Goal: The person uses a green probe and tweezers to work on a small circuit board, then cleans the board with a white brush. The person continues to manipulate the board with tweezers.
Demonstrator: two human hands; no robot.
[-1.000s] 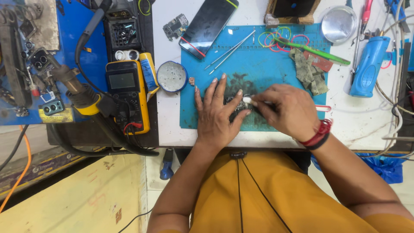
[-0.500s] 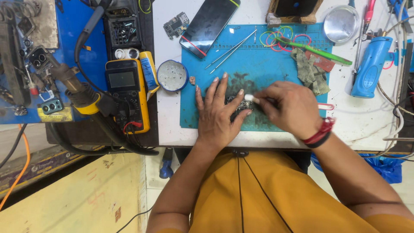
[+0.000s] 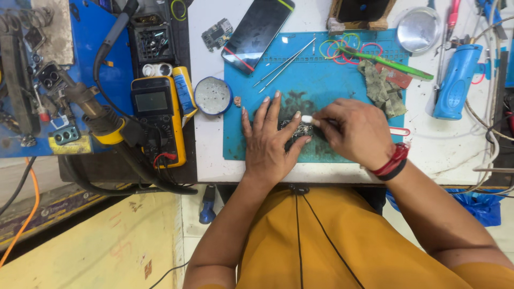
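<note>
Both hands work over a small dark circuit board [image 3: 296, 130] lying on the blue work mat [image 3: 321, 80]. Left hand [image 3: 270, 140], fingers spread flat, pins the board. Right hand [image 3: 356, 131] pinches a small white tool tip [image 3: 307, 119] just above it.

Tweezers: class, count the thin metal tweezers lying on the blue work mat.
2: the thin metal tweezers and a second pair lie side by side, slanted, on the blue work mat above the left hand. Others may be hidden.

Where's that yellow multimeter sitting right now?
In the head view the yellow multimeter lies left of the blue work mat, beside the small round tin, beyond the left hand.
</note>
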